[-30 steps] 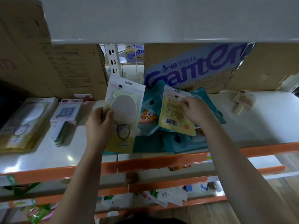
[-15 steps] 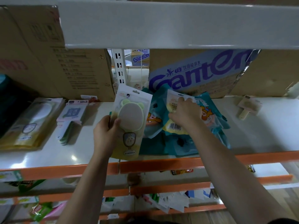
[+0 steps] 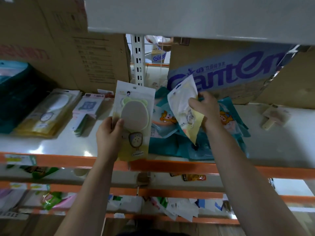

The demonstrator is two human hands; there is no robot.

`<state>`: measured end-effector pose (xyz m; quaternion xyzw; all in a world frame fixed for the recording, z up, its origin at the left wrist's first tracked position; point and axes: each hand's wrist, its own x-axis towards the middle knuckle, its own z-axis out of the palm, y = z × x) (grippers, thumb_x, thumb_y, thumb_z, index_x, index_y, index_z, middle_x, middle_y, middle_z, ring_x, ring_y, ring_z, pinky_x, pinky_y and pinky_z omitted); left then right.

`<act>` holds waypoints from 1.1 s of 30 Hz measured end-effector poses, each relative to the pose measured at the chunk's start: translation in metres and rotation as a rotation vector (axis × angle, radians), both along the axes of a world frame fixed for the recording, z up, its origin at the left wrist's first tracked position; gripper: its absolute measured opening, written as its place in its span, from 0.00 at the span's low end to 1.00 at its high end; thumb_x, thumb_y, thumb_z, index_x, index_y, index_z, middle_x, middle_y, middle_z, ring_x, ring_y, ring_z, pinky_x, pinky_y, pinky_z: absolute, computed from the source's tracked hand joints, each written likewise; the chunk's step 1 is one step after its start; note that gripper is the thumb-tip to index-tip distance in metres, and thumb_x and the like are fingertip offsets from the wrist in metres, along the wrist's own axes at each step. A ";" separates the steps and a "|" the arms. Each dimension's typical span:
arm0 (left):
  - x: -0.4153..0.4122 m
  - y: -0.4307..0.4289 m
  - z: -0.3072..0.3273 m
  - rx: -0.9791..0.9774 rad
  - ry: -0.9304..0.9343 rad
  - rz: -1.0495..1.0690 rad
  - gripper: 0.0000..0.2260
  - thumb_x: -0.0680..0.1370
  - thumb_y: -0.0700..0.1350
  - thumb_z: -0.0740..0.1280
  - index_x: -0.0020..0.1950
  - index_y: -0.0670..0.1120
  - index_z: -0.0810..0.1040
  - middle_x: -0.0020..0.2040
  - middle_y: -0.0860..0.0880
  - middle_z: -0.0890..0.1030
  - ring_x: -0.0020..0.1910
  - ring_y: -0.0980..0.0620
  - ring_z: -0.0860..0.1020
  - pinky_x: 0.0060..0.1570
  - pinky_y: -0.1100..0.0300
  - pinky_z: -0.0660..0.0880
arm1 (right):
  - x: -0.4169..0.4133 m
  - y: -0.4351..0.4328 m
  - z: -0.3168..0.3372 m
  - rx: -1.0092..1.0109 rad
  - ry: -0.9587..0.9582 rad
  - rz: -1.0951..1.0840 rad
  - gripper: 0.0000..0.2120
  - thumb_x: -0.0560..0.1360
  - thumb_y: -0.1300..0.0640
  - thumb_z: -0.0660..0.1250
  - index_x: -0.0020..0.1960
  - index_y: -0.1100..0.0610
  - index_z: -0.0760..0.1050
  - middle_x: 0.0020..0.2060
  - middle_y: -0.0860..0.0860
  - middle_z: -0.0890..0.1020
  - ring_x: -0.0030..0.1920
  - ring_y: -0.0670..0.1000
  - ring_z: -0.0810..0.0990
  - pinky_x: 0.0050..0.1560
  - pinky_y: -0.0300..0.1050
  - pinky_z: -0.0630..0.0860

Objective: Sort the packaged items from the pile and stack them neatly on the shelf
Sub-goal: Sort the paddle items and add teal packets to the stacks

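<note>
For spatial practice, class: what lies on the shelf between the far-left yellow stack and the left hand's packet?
A small stack of pink-topped packs, seen in the head view.

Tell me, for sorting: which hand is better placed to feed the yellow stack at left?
Left: the left hand grips a matching pack nearer the yellow stack; the right hand holds another pack over the teal pile.

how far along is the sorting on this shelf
Done: a stack of flat yellow pouches and a smaller stack of pink-edged cards sit at the left of the white shelf. In hand: the left hand holds a yellow round-puff pouch, the right hand a white-and-yellow pouch. Left: the jumbled teal cartoon pouches.
</note>
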<state>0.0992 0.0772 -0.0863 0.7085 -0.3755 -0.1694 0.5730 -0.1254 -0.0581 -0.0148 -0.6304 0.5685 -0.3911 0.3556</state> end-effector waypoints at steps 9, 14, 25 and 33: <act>0.051 0.019 0.000 -0.045 0.125 0.084 0.16 0.76 0.52 0.65 0.48 0.39 0.77 0.45 0.36 0.80 0.45 0.36 0.79 0.44 0.40 0.77 | 0.050 0.020 -0.030 0.446 -0.731 0.112 0.04 0.79 0.60 0.64 0.50 0.61 0.74 0.38 0.52 0.79 0.37 0.49 0.79 0.38 0.42 0.77; 0.106 0.033 0.000 -0.040 0.144 0.103 0.18 0.75 0.54 0.65 0.44 0.38 0.74 0.37 0.43 0.77 0.37 0.45 0.75 0.38 0.46 0.74 | 0.104 0.033 -0.039 0.471 -0.733 0.168 0.08 0.70 0.58 0.73 0.42 0.58 0.74 0.32 0.51 0.79 0.34 0.50 0.79 0.36 0.39 0.76; 0.281 0.034 0.013 0.104 -0.001 0.199 0.07 0.80 0.49 0.65 0.46 0.47 0.79 0.40 0.46 0.80 0.44 0.41 0.81 0.45 0.46 0.78 | 0.226 0.059 -0.066 0.427 -0.730 0.039 0.07 0.77 0.58 0.67 0.55 0.56 0.77 0.52 0.58 0.83 0.52 0.57 0.83 0.53 0.55 0.80; 0.336 0.002 0.006 0.346 -0.129 0.095 0.11 0.81 0.48 0.64 0.57 0.42 0.76 0.44 0.46 0.77 0.36 0.53 0.73 0.31 0.61 0.67 | 0.261 0.076 -0.081 0.395 -0.733 -0.048 0.10 0.80 0.54 0.65 0.58 0.58 0.76 0.49 0.55 0.84 0.46 0.53 0.84 0.42 0.48 0.80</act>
